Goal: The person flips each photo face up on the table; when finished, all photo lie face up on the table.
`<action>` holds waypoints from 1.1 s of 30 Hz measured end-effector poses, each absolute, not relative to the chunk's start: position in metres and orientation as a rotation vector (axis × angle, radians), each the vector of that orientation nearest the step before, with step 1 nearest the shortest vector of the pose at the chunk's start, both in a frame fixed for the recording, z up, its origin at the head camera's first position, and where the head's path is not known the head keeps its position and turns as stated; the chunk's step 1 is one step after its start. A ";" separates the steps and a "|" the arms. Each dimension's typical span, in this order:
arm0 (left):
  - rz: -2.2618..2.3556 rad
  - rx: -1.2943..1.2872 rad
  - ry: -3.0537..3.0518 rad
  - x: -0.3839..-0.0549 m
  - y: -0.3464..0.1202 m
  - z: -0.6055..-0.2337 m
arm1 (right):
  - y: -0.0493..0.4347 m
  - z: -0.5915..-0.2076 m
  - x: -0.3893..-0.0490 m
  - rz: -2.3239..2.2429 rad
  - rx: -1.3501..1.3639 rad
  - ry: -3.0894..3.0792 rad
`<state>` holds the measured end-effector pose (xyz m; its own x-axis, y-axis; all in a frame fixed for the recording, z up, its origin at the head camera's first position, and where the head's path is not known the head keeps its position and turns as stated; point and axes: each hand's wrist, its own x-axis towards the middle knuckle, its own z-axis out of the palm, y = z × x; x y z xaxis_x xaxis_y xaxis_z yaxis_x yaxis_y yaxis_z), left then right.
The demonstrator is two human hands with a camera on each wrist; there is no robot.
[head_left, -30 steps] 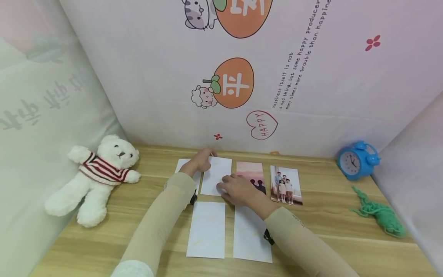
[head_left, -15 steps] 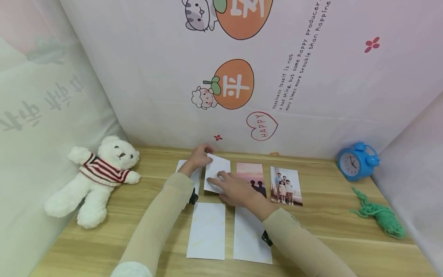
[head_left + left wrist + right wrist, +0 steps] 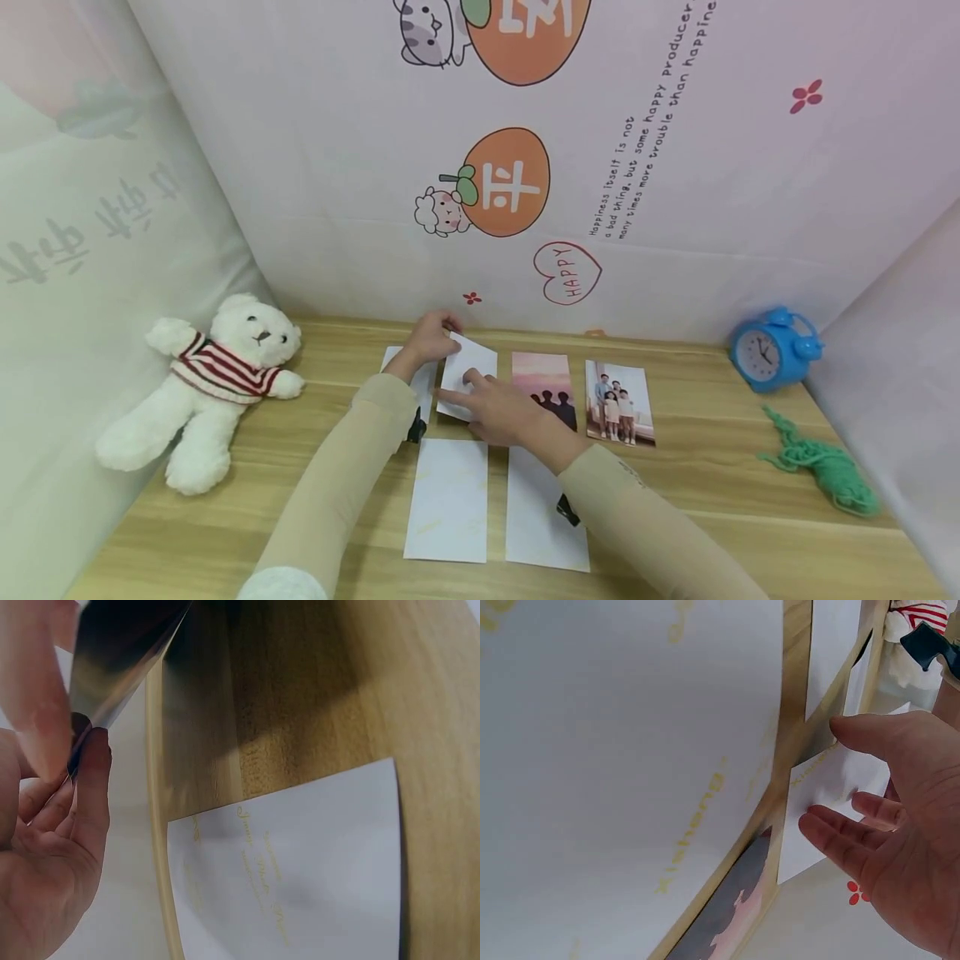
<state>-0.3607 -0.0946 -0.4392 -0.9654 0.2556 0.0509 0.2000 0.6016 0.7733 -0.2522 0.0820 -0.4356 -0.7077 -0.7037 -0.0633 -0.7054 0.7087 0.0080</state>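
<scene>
In the head view, my left hand (image 3: 431, 337) pinches the far left corner of a white-backed photo card (image 3: 471, 353) in the back row. That card's left side is raised and tilted; its dark glossy picture face (image 3: 120, 660) shows from below in the left wrist view. My right hand (image 3: 497, 407) lies over the near part of the same card, index finger reaching to its left edge. In the right wrist view, these fingers are loosely spread at the card's white back (image 3: 840, 776). Left of the raised card lies another white card (image 3: 425, 385), partly covered by the left arm.
Two white-backed cards, one at left (image 3: 446, 500) and one at right (image 3: 534, 525), lie in front. Face up on the right are a pink silhouette photo (image 3: 540, 372) and a family photo (image 3: 619, 404). A teddy bear (image 3: 225, 367), blue alarm clock (image 3: 772, 350) and green yarn (image 3: 832, 471) stand around.
The card lay nearly flat a second ago; its left side has since come up in my left hand. My right hand has slid left across it.
</scene>
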 end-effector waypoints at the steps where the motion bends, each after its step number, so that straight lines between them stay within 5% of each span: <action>1: 1.322 0.388 2.751 -0.360 -0.095 -0.439 | 0.081 -0.435 -0.252 0.054 -1.171 2.851; 14: 1.723 0.140 2.438 -0.364 -0.101 -0.440 | 0.080 -0.427 -0.249 -0.043 -1.188 2.886; 33: 1.704 0.363 2.253 -0.364 -0.095 -0.439 | 0.085 -0.420 -0.248 -0.120 -1.325 3.239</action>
<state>-0.3641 -0.0945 -0.4388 -0.9255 0.3704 -0.0797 0.0243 0.2679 0.9631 -0.2484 0.0854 -0.4198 -0.6587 -0.6654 0.3512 -0.6897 0.7206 0.0718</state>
